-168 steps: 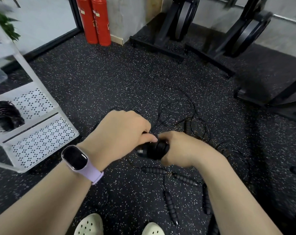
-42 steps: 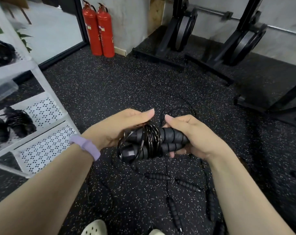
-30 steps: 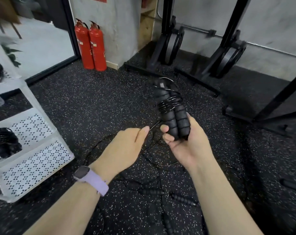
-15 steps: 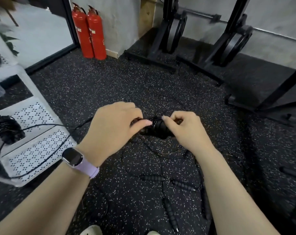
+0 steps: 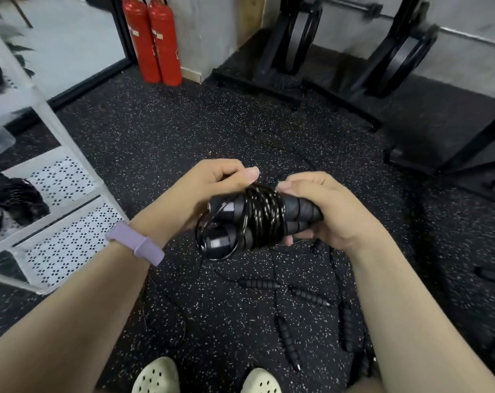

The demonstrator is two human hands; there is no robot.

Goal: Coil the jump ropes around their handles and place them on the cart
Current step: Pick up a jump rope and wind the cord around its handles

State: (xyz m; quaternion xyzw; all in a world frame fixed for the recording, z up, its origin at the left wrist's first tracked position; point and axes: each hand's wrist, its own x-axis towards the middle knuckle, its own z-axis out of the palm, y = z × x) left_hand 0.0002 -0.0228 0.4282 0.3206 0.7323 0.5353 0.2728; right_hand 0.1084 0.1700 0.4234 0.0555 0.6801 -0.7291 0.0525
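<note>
Raised closer since half a second ago, the jump rope (image 5: 257, 222) sits at chest height — cord wound around paired handles. Right hand (image 5: 325, 211) grips the handle ends; left hand (image 5: 209, 188) pinches the cord. Loose ropes (image 5: 288, 290) litter the floor below; the white cart (image 5: 67, 205) stands left, beside it.

A gym is shown. The speckled black rubber floor (image 5: 161, 143) is seen throughout, weight plates (image 5: 305, 32) are stored upright on black racks (image 5: 271, 49) against a concrete wall, and two red fire extinguishers (image 5: 152, 38) are stood in the corner.
</note>
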